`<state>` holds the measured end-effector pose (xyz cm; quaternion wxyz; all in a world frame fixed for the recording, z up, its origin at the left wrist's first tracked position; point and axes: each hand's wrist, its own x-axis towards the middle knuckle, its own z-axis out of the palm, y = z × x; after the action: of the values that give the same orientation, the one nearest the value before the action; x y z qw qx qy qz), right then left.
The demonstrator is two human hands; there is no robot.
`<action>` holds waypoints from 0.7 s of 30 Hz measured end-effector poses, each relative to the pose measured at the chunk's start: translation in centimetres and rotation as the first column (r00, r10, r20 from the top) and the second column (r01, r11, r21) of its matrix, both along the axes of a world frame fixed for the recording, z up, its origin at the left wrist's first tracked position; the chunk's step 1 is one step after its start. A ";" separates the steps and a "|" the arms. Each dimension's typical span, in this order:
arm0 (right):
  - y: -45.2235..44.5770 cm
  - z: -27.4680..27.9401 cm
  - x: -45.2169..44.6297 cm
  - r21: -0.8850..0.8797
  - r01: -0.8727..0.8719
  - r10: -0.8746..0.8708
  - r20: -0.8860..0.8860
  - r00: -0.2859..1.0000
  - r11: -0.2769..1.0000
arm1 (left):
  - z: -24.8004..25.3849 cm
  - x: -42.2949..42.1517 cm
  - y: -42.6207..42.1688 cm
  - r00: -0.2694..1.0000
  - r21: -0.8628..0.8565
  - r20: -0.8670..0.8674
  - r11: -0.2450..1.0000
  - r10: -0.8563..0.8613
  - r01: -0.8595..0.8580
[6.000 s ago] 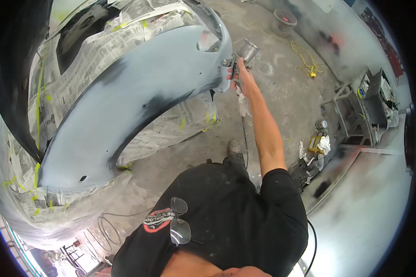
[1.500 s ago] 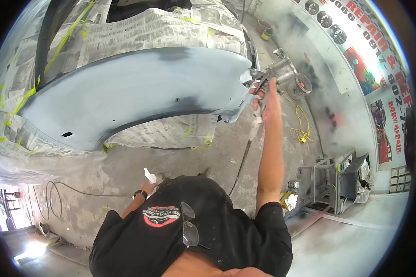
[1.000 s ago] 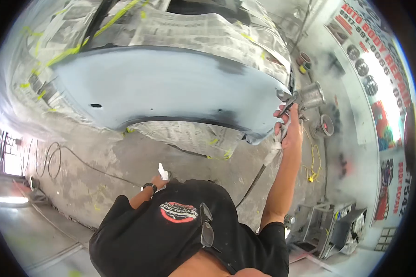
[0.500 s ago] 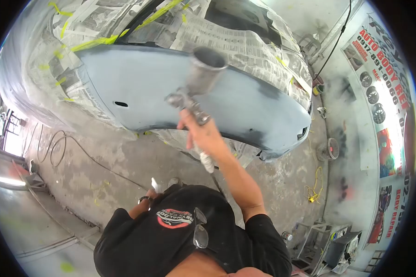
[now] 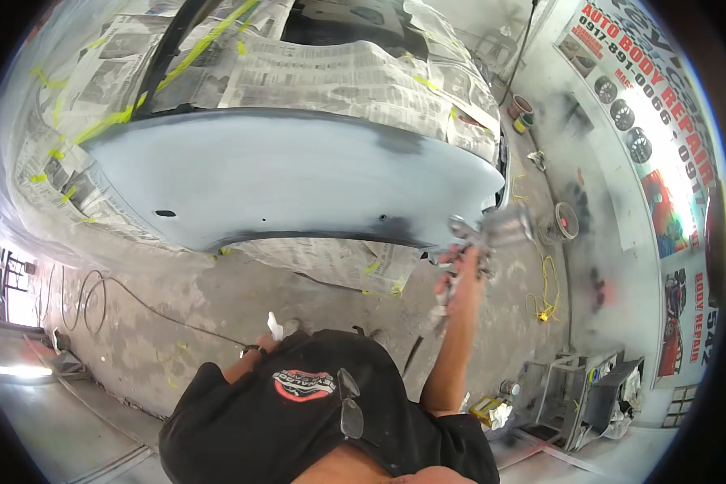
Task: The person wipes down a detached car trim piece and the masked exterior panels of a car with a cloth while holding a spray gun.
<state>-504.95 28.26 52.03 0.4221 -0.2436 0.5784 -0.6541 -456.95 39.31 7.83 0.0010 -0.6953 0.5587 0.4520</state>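
My right hand (image 5: 460,278) is wrapped round a metal spray gun (image 5: 480,234) with a cup on its far side, blurred by motion. The gun is by the right end of a grey-blue car fender (image 5: 290,173), which has dark patches along its edges. Newspaper (image 5: 339,77) and yellow-green tape surround the fender. Low at the left, near my waist, my left hand (image 5: 268,342) is closed on a white cloth or paper (image 5: 275,326); a dark watch is on that wrist.
A hose (image 5: 161,308) crosses the floor at the left. To the right are a bucket (image 5: 558,223), a yellow cord (image 5: 547,310), a metal stand (image 5: 569,403) and a yellow container (image 5: 486,411). Plastic sheeting (image 5: 24,214) hangs at the left.
Since half a second ago, my right hand and the spray gun have moved right, from over the fender's middle to its right end. My left hand stays low with the white cloth or paper.
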 end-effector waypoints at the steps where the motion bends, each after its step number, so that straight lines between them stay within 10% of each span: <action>1: 0.6 0.0 -1.5 -0.035 0.152 -0.153 -0.026 0.988 0.988 | 1.2 -0.9 -1.3 1.000 -0.010 0.001 1.000 0.017 -0.017; 9: 5.7 -2.8 -4.7 0.159 0.285 -0.282 -0.047 0.958 0.945 | 1.1 -4.7 -4.9 0.996 -0.102 -0.003 0.991 -0.085 0.084; 21: 1.0 -3.1 18.4 0.175 -0.566 0.592 -0.211 0.778 0.806 | 6.7 -0.1 -0.6 0.953 -0.009 -0.029 0.953 0.302 -0.303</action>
<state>-486.52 29.23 48.94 0.5364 -0.4699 0.5574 -0.4252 -457.08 38.67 14.51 -0.0803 -0.7665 0.4486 0.4526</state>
